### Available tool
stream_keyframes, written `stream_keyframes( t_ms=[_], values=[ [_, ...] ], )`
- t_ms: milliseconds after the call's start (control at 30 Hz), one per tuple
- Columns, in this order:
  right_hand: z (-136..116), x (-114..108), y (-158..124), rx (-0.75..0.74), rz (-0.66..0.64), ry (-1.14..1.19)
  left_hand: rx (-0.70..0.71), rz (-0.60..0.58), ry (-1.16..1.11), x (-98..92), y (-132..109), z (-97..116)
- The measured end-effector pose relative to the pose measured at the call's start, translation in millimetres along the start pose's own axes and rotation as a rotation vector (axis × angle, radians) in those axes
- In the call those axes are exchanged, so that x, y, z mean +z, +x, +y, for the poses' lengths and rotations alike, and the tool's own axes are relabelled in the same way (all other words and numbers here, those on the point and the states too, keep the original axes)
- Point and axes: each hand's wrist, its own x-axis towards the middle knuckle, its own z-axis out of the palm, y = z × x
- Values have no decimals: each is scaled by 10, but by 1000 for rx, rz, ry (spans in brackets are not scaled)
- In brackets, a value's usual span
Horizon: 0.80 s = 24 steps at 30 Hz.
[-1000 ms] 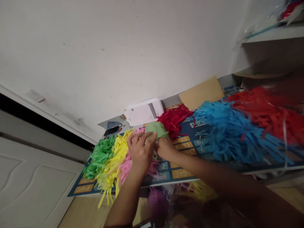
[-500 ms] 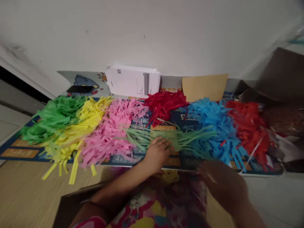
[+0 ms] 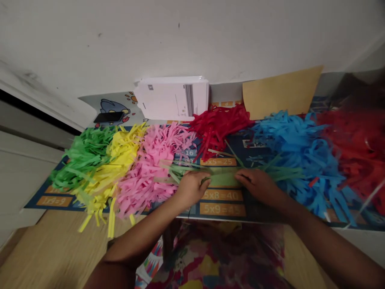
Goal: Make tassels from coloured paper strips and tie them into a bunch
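A pale green strip of tissue paper [image 3: 223,176], cut into fringes at both ends, stretches across the middle of the mat. My left hand [image 3: 192,186] is closed on it near its left fringe. On the other side my right hand [image 3: 255,184] pinches it near the right fringe. Between the hands the uncut part lies fairly flat. Its left fringes reach over the pink tissue fringe [image 3: 150,168], and its right ones over the blue tissue fringe [image 3: 300,148]. A dark red tissue fringe [image 3: 221,124] lies just behind.
Green tissue fringe [image 3: 87,154] and yellow tissue fringe [image 3: 120,152] lie left, red fringe [image 3: 357,148] right, on the times-table mat [image 3: 222,209]. Behind stand a white package [image 3: 171,100], a brown envelope [image 3: 281,94] and a phone [image 3: 108,117], near the wall [image 3: 192,40].
My right hand has come up from the table's front edge and taken hold of the green tissue strip. My left hand has gone from resting on the strip to gripping it. The view has shifted.
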Motion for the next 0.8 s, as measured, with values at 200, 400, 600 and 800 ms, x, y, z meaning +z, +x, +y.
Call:
stream_keyframes(
  t_ms=[200,400,600,800],
  values=[
    [-17,4,262,140,-39,-166,-224,-159,195,-106,304,126],
    [41,53,232,203,4,-105,-248,-216,261,-95,364,129],
    [85,86,213,200,14,-58,-245,-247,237,-107,380,120],
    [105,90,216,212,3,-33,-239,-283,221,-107,382,108]
  ],
)
